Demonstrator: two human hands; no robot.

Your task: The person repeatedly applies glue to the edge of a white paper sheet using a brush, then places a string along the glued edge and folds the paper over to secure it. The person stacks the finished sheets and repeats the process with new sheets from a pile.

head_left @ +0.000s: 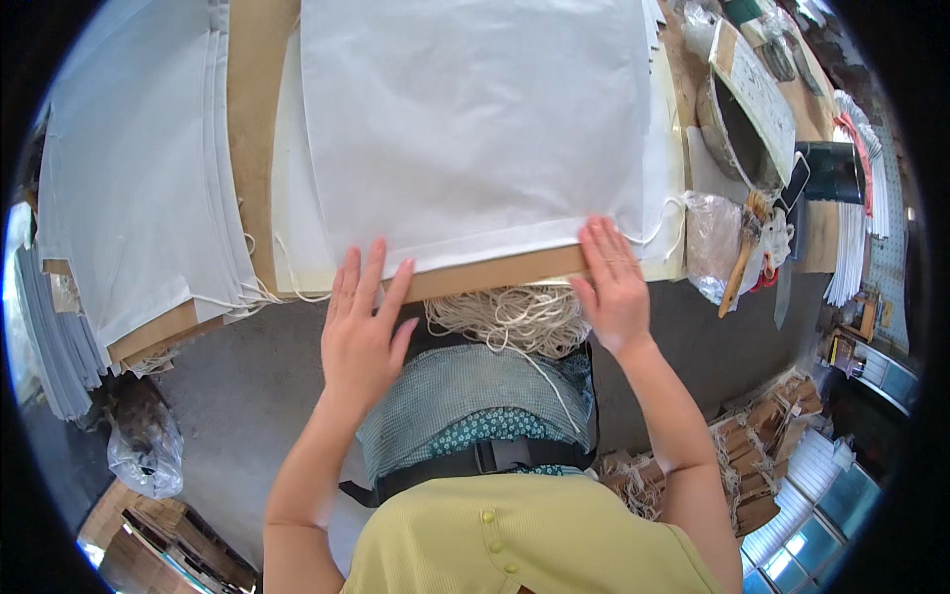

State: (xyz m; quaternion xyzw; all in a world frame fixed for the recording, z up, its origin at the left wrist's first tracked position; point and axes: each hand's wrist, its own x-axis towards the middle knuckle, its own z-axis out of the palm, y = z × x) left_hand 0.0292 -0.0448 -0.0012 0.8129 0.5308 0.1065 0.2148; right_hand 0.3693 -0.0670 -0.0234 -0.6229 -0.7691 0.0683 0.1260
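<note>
A large white sheet (475, 119) lies on the table in front of me, with a folded band (495, 241) along its near edge. A brown strip (500, 272) shows just below that band. My left hand (361, 322) rests at the left end of the fold, its fingers stretched and spread. At the right end my right hand (616, 287) lies flat, fingers extended over the band's corner. Neither hand grips anything. White cord (665, 223) loops out beside the right fingertips. A tangled bundle of cord (515, 315) hangs between my hands, close to my waist.
A stack of white sheets (139, 168) with trailing cords covers the table's left side. On the right stand a tilted bucket (737, 134), a wooden-handled brush (740, 257), and a clear plastic bag (711, 233). Brown slats tied with cord (762, 445) lie low on the right.
</note>
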